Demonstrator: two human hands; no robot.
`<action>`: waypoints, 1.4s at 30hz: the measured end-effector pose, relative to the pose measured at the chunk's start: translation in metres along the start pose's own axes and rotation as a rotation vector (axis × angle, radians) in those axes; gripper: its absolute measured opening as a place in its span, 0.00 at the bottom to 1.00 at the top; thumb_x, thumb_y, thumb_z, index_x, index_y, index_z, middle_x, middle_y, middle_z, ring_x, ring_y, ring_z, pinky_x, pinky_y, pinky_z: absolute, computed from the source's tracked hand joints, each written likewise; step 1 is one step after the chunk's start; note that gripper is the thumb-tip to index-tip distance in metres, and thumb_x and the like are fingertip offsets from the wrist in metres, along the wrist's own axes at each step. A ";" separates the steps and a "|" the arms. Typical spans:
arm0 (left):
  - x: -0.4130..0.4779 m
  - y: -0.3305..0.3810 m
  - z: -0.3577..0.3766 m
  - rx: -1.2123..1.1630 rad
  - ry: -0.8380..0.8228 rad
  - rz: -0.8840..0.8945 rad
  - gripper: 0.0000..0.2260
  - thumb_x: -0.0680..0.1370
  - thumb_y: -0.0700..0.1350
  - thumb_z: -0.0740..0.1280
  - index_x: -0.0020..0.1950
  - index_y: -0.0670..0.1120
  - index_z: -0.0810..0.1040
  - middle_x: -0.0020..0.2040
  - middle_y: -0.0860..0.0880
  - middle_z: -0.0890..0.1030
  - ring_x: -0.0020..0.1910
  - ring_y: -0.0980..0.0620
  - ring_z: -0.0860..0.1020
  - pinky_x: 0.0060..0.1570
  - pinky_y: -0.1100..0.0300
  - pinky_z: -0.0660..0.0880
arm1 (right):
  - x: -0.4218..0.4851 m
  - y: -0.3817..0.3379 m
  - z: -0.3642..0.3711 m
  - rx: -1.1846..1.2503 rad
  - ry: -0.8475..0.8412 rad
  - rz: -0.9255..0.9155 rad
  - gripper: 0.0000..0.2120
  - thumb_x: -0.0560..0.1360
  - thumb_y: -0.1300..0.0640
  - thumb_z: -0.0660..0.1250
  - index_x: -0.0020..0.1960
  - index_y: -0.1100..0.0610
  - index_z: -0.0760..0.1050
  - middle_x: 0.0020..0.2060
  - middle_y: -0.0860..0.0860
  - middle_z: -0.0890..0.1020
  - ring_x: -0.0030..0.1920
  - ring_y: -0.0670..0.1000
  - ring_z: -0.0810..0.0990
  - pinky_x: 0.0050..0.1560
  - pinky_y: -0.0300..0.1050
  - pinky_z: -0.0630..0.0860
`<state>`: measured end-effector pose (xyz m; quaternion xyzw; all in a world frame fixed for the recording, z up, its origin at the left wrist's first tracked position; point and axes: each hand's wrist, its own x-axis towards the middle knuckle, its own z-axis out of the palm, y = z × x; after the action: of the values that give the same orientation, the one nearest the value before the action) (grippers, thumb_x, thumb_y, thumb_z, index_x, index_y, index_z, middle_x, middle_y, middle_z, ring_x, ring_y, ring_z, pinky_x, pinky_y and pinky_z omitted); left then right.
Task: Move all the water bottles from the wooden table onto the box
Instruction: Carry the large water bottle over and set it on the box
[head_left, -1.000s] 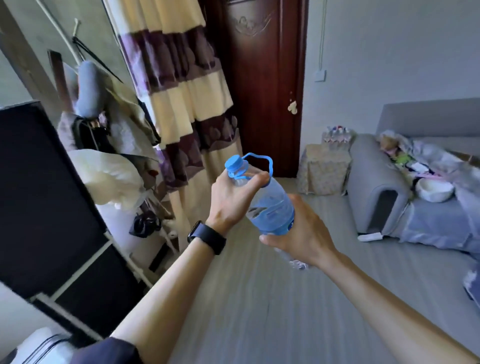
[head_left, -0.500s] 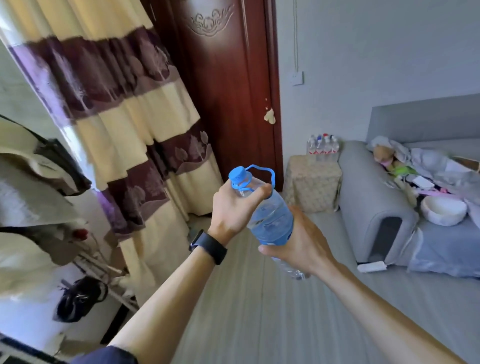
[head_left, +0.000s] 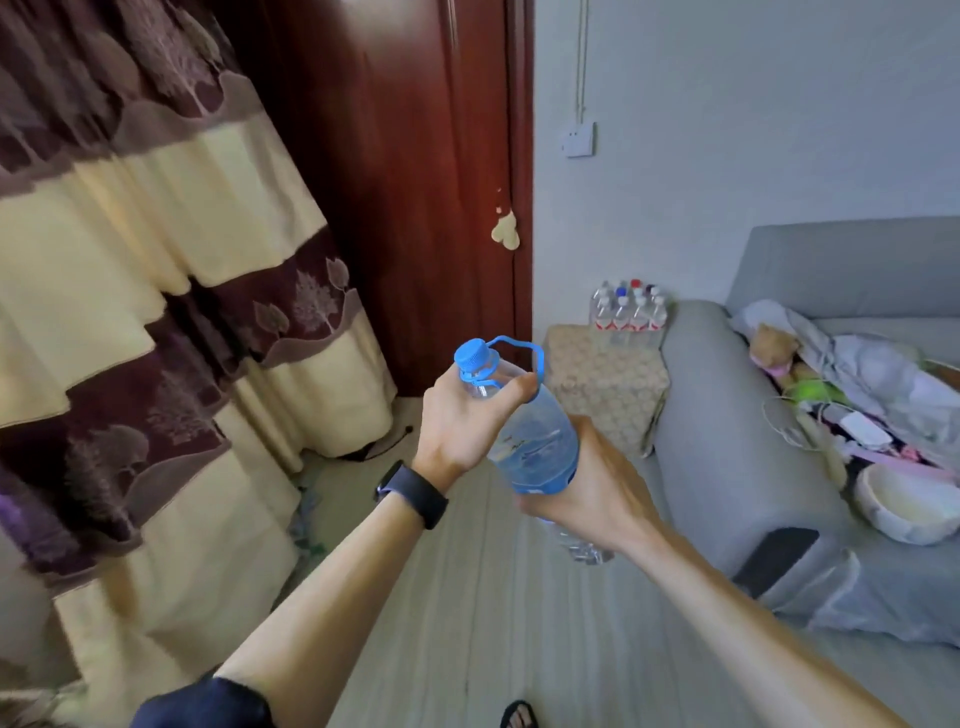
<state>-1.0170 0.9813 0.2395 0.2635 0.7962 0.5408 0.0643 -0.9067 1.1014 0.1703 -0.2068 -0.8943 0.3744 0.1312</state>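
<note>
I hold a large clear water bottle (head_left: 537, 441) with a blue cap, blue carry loop and blue label, tilted in front of me at mid-frame. My left hand (head_left: 462, 421) grips its neck just below the cap. My right hand (head_left: 597, 483) cups its lower body from the right. Ahead stands the box (head_left: 605, 384), draped in a patterned beige cloth, between the door and the sofa arm. Several small water bottles (head_left: 631, 312) with red, blue and white caps stand in a cluster on its far right part. The wooden table is out of view.
A dark red door (head_left: 415, 182) is behind the box, and a striped cream-and-purple curtain (head_left: 156, 312) hangs along the left. A grey sofa (head_left: 753, 441) with clothes, a toy and a white bowl fills the right. Pale floor runs straight to the box.
The view has swung right and moved forward, so the box and sofa are closer and larger. The cluttered rack at the left has left the frame. Both hands keep the same hold on the bottle.
</note>
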 end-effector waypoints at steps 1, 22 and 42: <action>0.027 -0.011 0.012 -0.011 -0.017 -0.022 0.06 0.69 0.55 0.71 0.39 0.54 0.83 0.42 0.58 0.84 0.46 0.61 0.81 0.49 0.60 0.77 | 0.024 0.010 0.000 -0.006 -0.004 0.035 0.30 0.55 0.40 0.77 0.52 0.41 0.66 0.43 0.40 0.80 0.42 0.44 0.81 0.40 0.49 0.80; 0.461 -0.114 0.323 0.144 -0.339 -0.309 0.12 0.70 0.59 0.74 0.42 0.51 0.81 0.38 0.58 0.84 0.40 0.64 0.79 0.44 0.62 0.76 | 0.430 0.276 -0.059 0.155 -0.138 0.378 0.16 0.59 0.47 0.76 0.42 0.50 0.75 0.35 0.46 0.82 0.34 0.45 0.82 0.37 0.54 0.81; 0.806 -0.236 0.475 0.288 -0.296 -0.574 0.19 0.71 0.63 0.72 0.55 0.56 0.73 0.46 0.56 0.81 0.45 0.51 0.80 0.43 0.58 0.74 | 0.804 0.451 -0.051 0.219 -0.424 0.486 0.28 0.66 0.46 0.77 0.64 0.41 0.73 0.54 0.39 0.83 0.54 0.41 0.81 0.56 0.45 0.78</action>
<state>-1.6027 1.7029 -0.0177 0.1108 0.8879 0.3390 0.2906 -1.4718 1.7949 -0.0574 -0.3159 -0.7808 0.5232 -0.1294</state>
